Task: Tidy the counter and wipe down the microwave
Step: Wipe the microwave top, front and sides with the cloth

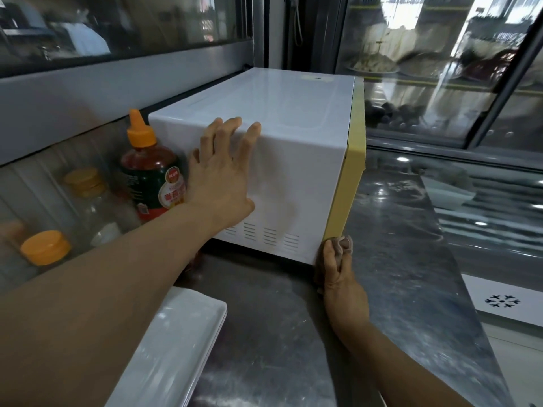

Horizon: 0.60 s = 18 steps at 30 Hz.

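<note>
A red sauce bottle [151, 174] with an orange cap stands far left. Orange-lidded jars [47, 248] sit nearer left. White trays [173, 351] lie stacked near centre.

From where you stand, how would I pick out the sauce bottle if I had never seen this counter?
Find the white microwave on the steel counter. Just to its left, beside the left hand pressed flat on its side, stands the sauce bottle. It is the only one with dark red contents, a green label and a pointed orange nozzle cap; the jars nearby are clear with flat orange lids.
</note>
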{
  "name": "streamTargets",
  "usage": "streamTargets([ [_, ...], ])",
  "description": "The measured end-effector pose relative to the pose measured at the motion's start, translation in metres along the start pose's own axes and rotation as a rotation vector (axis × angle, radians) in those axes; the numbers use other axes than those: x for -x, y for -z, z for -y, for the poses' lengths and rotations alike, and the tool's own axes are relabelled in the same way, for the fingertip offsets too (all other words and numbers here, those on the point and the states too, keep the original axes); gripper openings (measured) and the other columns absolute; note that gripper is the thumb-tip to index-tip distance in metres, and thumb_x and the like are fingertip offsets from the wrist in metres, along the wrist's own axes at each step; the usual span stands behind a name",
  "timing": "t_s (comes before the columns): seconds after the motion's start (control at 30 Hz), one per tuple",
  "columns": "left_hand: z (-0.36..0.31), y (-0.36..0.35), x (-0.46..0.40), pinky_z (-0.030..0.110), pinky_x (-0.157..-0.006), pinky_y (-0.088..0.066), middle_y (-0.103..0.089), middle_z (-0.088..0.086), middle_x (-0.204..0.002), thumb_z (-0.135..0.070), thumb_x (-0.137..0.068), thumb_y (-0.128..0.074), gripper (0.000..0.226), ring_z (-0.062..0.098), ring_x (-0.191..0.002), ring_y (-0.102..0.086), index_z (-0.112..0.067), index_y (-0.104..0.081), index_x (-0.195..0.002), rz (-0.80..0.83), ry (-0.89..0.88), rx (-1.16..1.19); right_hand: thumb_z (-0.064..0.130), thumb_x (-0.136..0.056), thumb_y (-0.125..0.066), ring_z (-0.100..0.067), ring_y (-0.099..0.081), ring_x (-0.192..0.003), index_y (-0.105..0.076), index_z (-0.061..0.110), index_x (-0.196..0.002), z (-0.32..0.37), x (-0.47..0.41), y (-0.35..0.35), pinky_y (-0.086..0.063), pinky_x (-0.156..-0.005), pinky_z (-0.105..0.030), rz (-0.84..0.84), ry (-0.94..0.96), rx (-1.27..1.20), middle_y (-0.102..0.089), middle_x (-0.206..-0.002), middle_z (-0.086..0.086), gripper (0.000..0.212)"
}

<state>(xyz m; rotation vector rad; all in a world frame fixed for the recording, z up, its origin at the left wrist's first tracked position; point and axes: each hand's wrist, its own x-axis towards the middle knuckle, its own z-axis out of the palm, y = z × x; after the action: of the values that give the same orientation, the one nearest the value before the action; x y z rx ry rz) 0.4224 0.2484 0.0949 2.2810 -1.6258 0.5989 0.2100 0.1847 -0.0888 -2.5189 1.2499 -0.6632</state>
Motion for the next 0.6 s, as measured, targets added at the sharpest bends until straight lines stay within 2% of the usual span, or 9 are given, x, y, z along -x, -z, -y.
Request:
streamTargets([
  [0.1,-0.002,0.005,0.0,0.052,-0.107,-0.029,-0.001,0.004,-0.151,-0.032,-0.061,-0.08,0.116,0.031,-0.142,0.001,-0.029,0.001,-0.143,0.038,0.017,0.0,0.009,-0.095,-0.037,-0.037,-0.048,-0.121,0.029,0.034,-0.135,-0.007,0.002,0.012,-0.048,-0.074,-0.035,0.114,-0.007,0.078,0.019,-0.157,-0.009,0.081],
  [0.17,-0.003,0.009,0.0,0.053,-0.108,-0.027,0.0,0.003,-0.151,-0.031,-0.061,-0.08,0.116,0.03,-0.142,0.003,-0.029,0.001,-0.144,0.074,0.029,0.007,0.012,-0.096,-0.038,-0.036,-0.049,-0.12,0.017,0.035,-0.146,-0.007,0.005,0.024,-0.05,-0.077,-0.037,0.195,-0.023,0.16,0.003,-0.158,-0.013,0.077],
  [0.27,-0.004,0.017,0.0,0.055,-0.105,-0.03,0.0,0.001,-0.153,-0.03,-0.06,-0.081,0.116,0.029,-0.143,0.004,-0.029,-0.001,-0.145,0.125,0.045,0.037,0.018,-0.092,-0.045,-0.03,-0.054,-0.104,-0.015,0.038,-0.144,-0.006,0.009,0.045,-0.051,-0.071,-0.035,0.214,0.018,0.09,-0.018,-0.148,-0.006,0.063],
  [0.33,-0.007,0.022,0.001,0.056,-0.103,-0.032,0.004,-0.001,-0.154,-0.03,-0.061,-0.08,0.116,0.028,-0.144,0.007,-0.029,0.001,-0.145,0.167,0.054,0.039,0.025,-0.094,-0.042,-0.022,-0.051,-0.092,-0.026,0.04,-0.138,-0.006,0.009,0.063,-0.044,-0.066,-0.03,0.212,0.019,0.032,-0.024,-0.135,-0.002,0.049],
  [0.43,-0.013,0.028,0.001,0.055,-0.105,-0.033,0.012,-0.002,-0.156,-0.03,-0.064,-0.078,0.118,0.026,-0.145,0.012,-0.028,0.007,-0.146,0.239,0.092,0.012,0.023,-0.094,-0.044,-0.027,-0.053,-0.093,-0.032,0.036,-0.134,-0.009,-0.001,0.088,-0.041,-0.067,-0.03,0.275,0.051,0.09,-0.027,-0.127,-0.004,0.045],
  [0.53,-0.021,0.036,0.001,0.054,-0.106,-0.035,0.017,-0.002,-0.157,-0.026,-0.068,-0.076,0.117,0.024,-0.145,0.011,-0.028,0.01,-0.148,0.298,0.163,0.015,0.014,-0.089,-0.052,-0.032,-0.057,-0.09,-0.026,0.033,-0.138,-0.014,-0.015,0.112,-0.049,-0.071,-0.038,0.366,0.11,0.164,-0.029,-0.122,-0.007,0.059],
  [0.6,-0.029,0.044,0.007,0.051,-0.102,-0.04,0.018,-0.002,-0.157,-0.025,-0.07,-0.074,0.116,0.024,-0.146,0.003,-0.028,0.011,-0.148,0.319,0.209,0.028,0.012,-0.086,-0.055,-0.031,-0.059,-0.086,-0.021,0.034,-0.141,-0.019,-0.024,0.127,-0.052,-0.071,-0.039,0.396,0.109,0.144,-0.034,-0.118,-0.009,0.068],
])
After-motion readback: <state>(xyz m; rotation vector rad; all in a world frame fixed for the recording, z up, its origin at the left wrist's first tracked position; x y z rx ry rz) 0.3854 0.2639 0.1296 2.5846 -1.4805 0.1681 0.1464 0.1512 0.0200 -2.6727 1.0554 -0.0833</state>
